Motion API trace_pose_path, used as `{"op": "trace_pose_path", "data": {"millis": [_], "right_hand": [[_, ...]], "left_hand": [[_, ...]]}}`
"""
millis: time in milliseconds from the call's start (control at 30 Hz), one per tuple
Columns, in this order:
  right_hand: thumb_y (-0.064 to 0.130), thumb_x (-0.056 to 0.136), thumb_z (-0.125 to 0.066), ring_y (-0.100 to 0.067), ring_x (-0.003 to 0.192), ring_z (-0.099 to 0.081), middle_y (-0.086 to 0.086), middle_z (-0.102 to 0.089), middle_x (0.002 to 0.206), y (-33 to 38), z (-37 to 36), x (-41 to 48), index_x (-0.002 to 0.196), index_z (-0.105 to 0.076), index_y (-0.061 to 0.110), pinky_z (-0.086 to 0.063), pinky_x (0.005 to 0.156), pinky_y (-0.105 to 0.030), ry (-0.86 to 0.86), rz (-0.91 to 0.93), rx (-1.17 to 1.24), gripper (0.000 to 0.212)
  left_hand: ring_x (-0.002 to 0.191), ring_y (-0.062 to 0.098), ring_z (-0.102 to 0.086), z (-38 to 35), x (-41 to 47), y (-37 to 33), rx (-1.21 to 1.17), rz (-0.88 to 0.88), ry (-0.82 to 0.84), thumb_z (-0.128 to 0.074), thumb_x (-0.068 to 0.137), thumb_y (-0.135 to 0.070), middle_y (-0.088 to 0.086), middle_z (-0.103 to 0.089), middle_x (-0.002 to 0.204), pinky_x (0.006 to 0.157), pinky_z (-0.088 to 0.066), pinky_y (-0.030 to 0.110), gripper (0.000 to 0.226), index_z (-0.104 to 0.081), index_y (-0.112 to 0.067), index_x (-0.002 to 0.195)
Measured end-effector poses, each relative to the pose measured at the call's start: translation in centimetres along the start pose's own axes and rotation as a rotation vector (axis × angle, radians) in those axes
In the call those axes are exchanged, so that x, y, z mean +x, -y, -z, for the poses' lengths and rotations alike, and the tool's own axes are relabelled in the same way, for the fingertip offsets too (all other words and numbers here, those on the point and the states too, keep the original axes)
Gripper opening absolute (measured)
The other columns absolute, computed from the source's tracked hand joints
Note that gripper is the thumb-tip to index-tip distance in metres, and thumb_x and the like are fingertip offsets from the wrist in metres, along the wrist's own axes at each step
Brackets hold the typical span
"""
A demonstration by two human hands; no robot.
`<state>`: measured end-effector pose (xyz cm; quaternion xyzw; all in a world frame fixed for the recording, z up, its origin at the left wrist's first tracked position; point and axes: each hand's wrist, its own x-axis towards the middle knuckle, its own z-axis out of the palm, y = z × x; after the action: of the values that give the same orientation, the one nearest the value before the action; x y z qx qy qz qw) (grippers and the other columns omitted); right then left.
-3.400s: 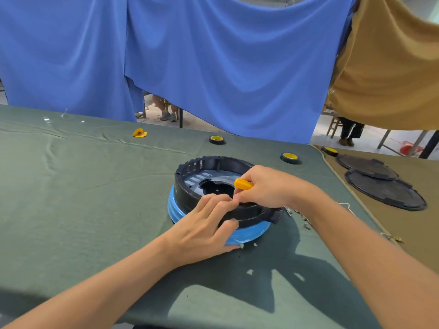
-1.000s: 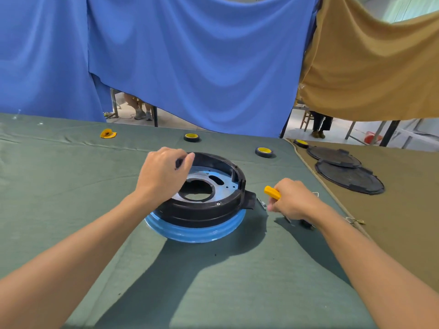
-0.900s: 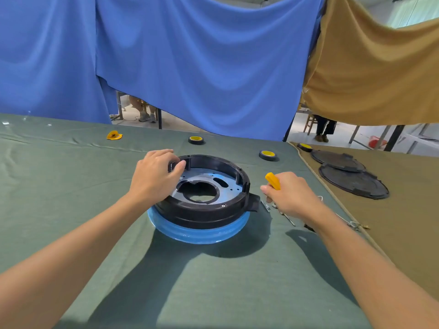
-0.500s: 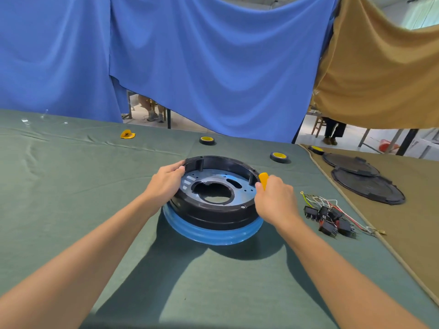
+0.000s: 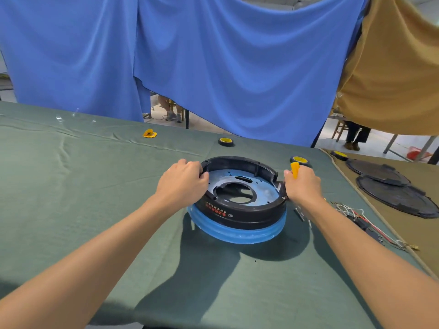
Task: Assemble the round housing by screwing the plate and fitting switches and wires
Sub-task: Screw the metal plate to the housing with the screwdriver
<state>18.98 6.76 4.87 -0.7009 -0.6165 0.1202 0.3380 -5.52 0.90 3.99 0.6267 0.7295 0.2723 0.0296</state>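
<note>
While our left grip (image 5: 182,184) curls over the near rim of the round housing (image 5: 247,216), our right grip (image 5: 303,186) clamps a yellow screwdriver (image 5: 294,170), handle upright, at the opposite rim, the plate (image 5: 266,192) lying flat between both on the bench (image 5: 95,186).

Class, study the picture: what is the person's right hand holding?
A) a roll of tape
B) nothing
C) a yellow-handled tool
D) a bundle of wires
C: the right hand grips a yellow-handled tool, whose handle sticks up above the fist beside the round housing.
</note>
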Motion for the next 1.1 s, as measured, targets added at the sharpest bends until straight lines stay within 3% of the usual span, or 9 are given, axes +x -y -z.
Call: {"op": "trace_pose_path", "data": {"millis": [133, 333, 500, 600, 667, 767, 833, 933, 1100], "right_hand": [[0.027, 0.102, -0.041, -0.037, 0.100, -0.051, -0.016, -0.056, 0.095, 0.2, -0.3, -2.8, 0.093, -0.052, 0.004, -0.031, 0.071, -0.037, -0.126, 0.017, -0.045, 0.027], [0.026, 0.103, -0.040, -0.034, 0.101, -0.052, -0.016, -0.059, 0.105, 0.7, -1.7, -4.0, 0.104, -0.053, 0.002, -0.034, 0.073, -0.036, -0.108, 0.105, -0.073, 0.028], [0.025, 0.103, -0.042, -0.034, 0.089, -0.048, -0.006, -0.049, 0.078, 0.9, -1.6, -1.5, 0.076, -0.039, 0.011, -0.031, 0.069, -0.035, -0.007, 0.166, -0.043, 0.030], [0.026, 0.102, -0.043, -0.035, 0.096, -0.049, -0.013, -0.057, 0.099, 1.6, -1.1, -1.2, 0.093, -0.050, 0.007, -0.032, 0.072, -0.037, -0.078, 0.307, -0.209, 0.022], [0.027, 0.102, -0.046, -0.032, 0.089, -0.051, -0.009, -0.057, 0.095, 2.3, -0.4, -1.7, 0.094, -0.048, 0.011, -0.034, 0.068, -0.037, -0.084, 0.466, -0.260, 0.018], [0.029, 0.099, -0.053, -0.017, 0.066, -0.048, 0.005, -0.051, 0.072, 4.2, 0.9, -3.3, 0.080, -0.044, 0.021, -0.035, 0.057, -0.031, 0.256, 0.649, -0.071, 0.022], [0.028, 0.095, -0.060, -0.010, 0.068, -0.051, 0.008, -0.056, 0.072, 5.5, 1.5, -4.5, 0.078, -0.053, 0.023, -0.038, 0.060, -0.029, 0.386, 0.723, -0.066, 0.019], [0.024, 0.090, -0.067, -0.011, 0.077, -0.060, 0.007, -0.066, 0.078, 6.6, 1.7, -5.3, 0.083, -0.069, 0.021, -0.049, 0.070, -0.028, 0.470, 0.745, -0.050, 0.008], [0.015, 0.090, -0.067, 0.003, 0.071, -0.059, 0.019, -0.063, 0.075, 7.3, 1.3, -5.4, 0.092, -0.075, 0.021, -0.042, 0.065, -0.010, 0.560, 0.757, -0.116, 0.010]], "left_hand": [[0.150, 0.021, -0.013, -0.7, 1.4, 0.4, -0.090, -0.140, 0.063, -0.037, 0.104, -0.041, 0.007, -0.023, 0.162, 0.119, -0.017, 0.040, 0.049, -0.042, -0.018, 0.147], [0.151, 0.012, 0.008, -2.8, 1.1, 0.7, -0.290, -0.158, 0.243, -0.027, 0.107, -0.036, 0.002, -0.004, 0.166, 0.118, 0.000, 0.028, 0.046, -0.039, -0.022, 0.149], [0.152, 0.012, 0.003, -3.5, 0.5, 0.0, -0.080, -0.114, 0.131, -0.020, 0.104, -0.044, 0.003, -0.010, 0.166, 0.119, 0.002, 0.037, 0.048, -0.054, -0.033, 0.136], [0.151, 0.012, -0.003, -3.9, 0.2, -0.3, -0.075, -0.094, 0.077, -0.020, 0.104, -0.046, 0.003, -0.020, 0.164, 0.119, -0.001, 0.038, 0.053, -0.063, -0.026, 0.126], [0.151, 0.011, -0.005, -3.9, 0.3, -0.2, -0.092, -0.104, 0.069, -0.020, 0.104, -0.047, 0.000, -0.026, 0.162, 0.119, 0.000, 0.037, 0.055, -0.066, -0.025, 0.123], [0.150, 0.010, -0.009, -3.7, 0.5, 0.0, -0.111, -0.134, 0.080, -0.021, 0.105, -0.045, -0.003, -0.033, 0.158, 0.119, 0.002, 0.034, 0.054, -0.066, -0.025, 0.124], [0.150, 0.010, -0.013, -3.4, 0.4, 0.3, -0.142, -0.168, 0.085, -0.024, 0.106, -0.042, -0.002, -0.037, 0.156, 0.121, 0.003, 0.038, 0.050, -0.067, -0.023, 0.124], [0.148, 0.008, -0.022, -2.9, 0.0, 1.1, -0.137, -0.237, 0.025, -0.029, 0.106, -0.038, -0.005, -0.046, 0.150, 0.119, 0.006, 0.045, 0.046, -0.071, -0.022, 0.114], [0.140, 0.002, -0.036, -2.6, -0.7, 2.0, -0.186, -0.305, -0.046, -0.036, 0.106, -0.032, -0.012, -0.059, 0.136, 0.113, 0.003, 0.033, 0.038, -0.070, -0.021, 0.118]]}}
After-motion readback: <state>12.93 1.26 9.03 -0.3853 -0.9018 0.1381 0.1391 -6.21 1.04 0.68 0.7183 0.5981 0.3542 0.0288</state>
